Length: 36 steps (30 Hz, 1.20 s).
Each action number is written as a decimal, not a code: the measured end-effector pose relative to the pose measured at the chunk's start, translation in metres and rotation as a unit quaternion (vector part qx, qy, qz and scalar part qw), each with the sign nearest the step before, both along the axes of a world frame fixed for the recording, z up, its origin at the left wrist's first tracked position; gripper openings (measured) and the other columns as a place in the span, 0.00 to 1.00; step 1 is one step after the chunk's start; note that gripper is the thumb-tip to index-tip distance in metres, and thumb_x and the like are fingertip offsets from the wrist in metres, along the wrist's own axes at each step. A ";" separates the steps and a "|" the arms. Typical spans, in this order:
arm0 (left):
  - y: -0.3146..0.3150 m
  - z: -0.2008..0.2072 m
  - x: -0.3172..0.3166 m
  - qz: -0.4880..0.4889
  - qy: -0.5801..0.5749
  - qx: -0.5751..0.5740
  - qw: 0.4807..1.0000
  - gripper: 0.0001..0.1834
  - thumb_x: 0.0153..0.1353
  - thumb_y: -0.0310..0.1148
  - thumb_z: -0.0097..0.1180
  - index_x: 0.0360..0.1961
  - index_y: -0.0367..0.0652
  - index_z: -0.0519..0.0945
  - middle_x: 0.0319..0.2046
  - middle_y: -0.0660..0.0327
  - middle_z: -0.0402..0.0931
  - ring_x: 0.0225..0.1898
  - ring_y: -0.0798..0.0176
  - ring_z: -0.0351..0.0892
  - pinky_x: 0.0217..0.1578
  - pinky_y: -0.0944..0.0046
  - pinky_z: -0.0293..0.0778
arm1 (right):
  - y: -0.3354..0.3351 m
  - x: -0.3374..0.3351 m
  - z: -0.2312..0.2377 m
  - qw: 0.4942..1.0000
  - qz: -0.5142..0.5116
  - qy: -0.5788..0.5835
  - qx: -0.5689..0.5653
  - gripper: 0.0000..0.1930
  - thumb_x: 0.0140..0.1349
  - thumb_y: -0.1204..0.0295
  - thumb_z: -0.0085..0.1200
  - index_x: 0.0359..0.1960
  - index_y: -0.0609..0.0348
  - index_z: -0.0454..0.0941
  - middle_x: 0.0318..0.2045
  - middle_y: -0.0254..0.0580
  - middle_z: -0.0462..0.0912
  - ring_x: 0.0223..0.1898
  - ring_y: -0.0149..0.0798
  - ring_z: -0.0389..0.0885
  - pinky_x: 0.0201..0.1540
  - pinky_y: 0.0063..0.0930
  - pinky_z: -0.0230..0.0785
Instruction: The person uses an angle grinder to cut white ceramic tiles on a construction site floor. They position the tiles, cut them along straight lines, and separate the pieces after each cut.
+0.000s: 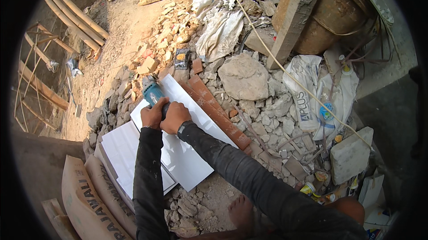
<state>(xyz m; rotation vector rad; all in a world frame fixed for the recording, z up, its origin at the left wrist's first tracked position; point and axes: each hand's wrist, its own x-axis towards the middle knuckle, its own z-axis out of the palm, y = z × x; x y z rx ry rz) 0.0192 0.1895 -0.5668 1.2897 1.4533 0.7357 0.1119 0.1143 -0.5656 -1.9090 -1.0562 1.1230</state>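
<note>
Both my hands grip a teal angle grinder [153,92] by its dark rear body. My left hand [153,115] closes round it on the left side, and my right hand [175,117] wraps the back end just beside it. The tool's head points away from me, over the far end of a white tile [187,159]. Whether the disc touches the tile, I cannot tell. Under my left forearm lie more white tiles [118,144], partly overlapped. Reddish-brown strips [220,122] lie along the right edge of the tile.
Broken rubble and a big stone slab [243,77] spread ahead and right. Brown paper sacks [89,200] stand at the lower left. A wooden post [296,17] rises by a rusty drum [332,14]. White sacks [303,90] and a thin pole lie to the right. My bare foot [240,211] is below.
</note>
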 end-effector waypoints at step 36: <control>-0.021 0.005 0.004 -0.001 -0.002 -0.010 1.000 0.20 0.51 0.35 0.74 0.33 0.25 0.82 0.29 0.56 0.82 0.24 0.65 0.81 0.28 0.65 0.78 | -0.019 0.001 -0.002 1.000 -0.006 -0.001 0.019 0.27 0.44 0.66 0.70 0.46 0.67 0.78 0.48 0.58 0.83 0.52 0.53 0.83 0.57 0.39 0.77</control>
